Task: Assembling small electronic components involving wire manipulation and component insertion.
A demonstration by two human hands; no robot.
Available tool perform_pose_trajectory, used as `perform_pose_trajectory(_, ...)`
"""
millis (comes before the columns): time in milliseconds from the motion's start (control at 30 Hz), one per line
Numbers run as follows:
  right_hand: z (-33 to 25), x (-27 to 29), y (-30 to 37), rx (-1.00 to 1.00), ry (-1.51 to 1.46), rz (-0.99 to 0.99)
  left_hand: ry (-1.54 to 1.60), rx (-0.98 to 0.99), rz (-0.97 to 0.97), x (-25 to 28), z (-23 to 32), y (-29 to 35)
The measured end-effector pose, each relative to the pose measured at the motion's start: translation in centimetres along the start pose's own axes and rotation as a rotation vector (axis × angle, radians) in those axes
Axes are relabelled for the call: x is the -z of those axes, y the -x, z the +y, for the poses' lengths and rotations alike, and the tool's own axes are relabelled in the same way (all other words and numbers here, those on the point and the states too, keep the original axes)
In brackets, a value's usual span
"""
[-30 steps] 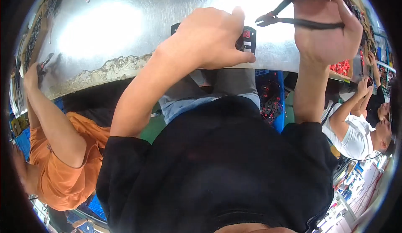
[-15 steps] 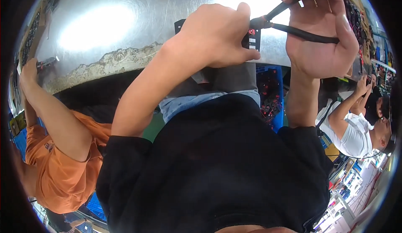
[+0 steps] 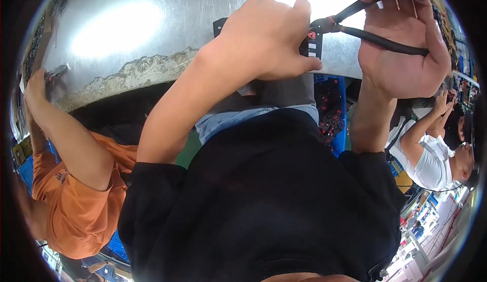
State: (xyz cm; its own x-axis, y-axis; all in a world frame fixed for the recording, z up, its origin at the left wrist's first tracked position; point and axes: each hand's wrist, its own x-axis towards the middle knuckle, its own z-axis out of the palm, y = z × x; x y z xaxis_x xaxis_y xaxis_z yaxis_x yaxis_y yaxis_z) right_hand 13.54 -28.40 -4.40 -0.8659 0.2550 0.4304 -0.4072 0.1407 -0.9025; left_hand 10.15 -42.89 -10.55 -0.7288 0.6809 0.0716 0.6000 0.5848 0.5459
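1. Metal table (image 3: 152, 28): shiny, scratched, worn near edge.
2. Left hand (image 3: 264, 41): clenched over black component (image 3: 310, 43), pinning it at the table's near edge; the part shows just right of the fingers.
3. Right hand (image 3: 406, 54): grasping black-handled pliers (image 3: 355, 26), nose touching the component's top.

packages: none visible | labels: none legible; signs: none | screens: none
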Motion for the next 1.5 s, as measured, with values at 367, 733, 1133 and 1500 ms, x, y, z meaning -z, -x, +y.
perform_pose_trajectory(367, -0.3, -0.9, 0.2, -0.027, -0.012, 0.043, -0.003, -0.001, -0.001, 0.0, 0.1, 0.0)
perform_pose_trajectory(733, 0.8, 0.3, -0.6, 0.120, -0.001, -0.046, -0.014, -0.042, 0.042, -0.2, -0.1, -0.1)
perform_pose_trajectory(1133, 1.5, -0.2, -2.3, 0.016, -0.295, -0.488, -0.083, -0.164, 0.031, -0.2, -0.5, -0.3)
perform_pose_trajectory(1500, 3.5, 0.5, -7.1, -0.115, -0.602, -1.244, 0.021, -0.198, 0.020, -0.5, -1.4, -0.6)
